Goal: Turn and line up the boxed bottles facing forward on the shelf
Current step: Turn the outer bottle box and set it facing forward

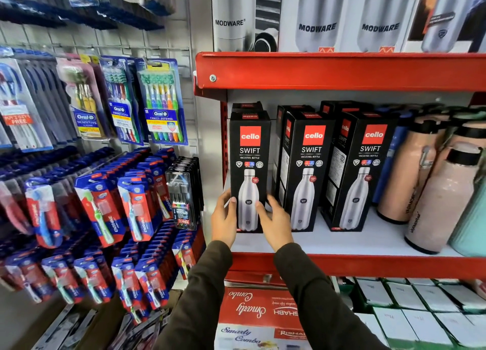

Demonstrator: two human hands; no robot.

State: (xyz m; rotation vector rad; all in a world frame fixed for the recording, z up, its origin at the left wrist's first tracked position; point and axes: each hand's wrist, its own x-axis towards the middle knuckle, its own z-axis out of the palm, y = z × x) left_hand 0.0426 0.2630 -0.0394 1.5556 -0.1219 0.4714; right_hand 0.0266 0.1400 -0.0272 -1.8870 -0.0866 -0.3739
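— Which box are you on?

— The leftmost Cello Swift bottle box (249, 165), at the left end of the white shelf (368, 240). My left hand (223, 218) cups its lower left edge, thumb on the front face. My right hand (276, 223) sits at its lower right corner, fingers (273, 205) spread loosely into the gap beside the middle Cello box (306, 171). I'm bracketing it with both hands rather than clamping it.

— How do you finish it well?

— Keep both hands low, so the tall carton pivots on its base without tipping. I'd nudge it until its front edge runs level with the middle box and the right Cello box (364, 171), which stand angled enough to show their side panels.

— Anything to watch?

— The red upright (224, 144) is close on the left, and more boxes stand behind.
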